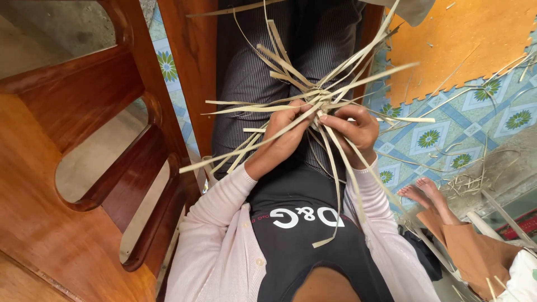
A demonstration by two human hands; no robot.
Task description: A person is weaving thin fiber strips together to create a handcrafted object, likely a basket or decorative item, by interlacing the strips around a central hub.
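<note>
A star of pale flat weaving strips (313, 96) crosses over my lap, its ends fanning out in all directions. My left hand (282, 140) pinches strips at the left of the crossing, with long strips running down past my wrist. My right hand (353, 130) grips strips just right of the crossing, fingers curled around them. Both hands nearly touch at the centre of the weave. I wear pale pink sleeves (215, 223) and dark striped trousers (251, 72).
A polished wooden seat with a curved armrest (112, 168) fills the left. An orange foam mat (470, 45) lies on patterned floor tiles (447, 134) at the right. Another person's bare feet (425, 191) and loose strip scraps (475, 179) are at lower right.
</note>
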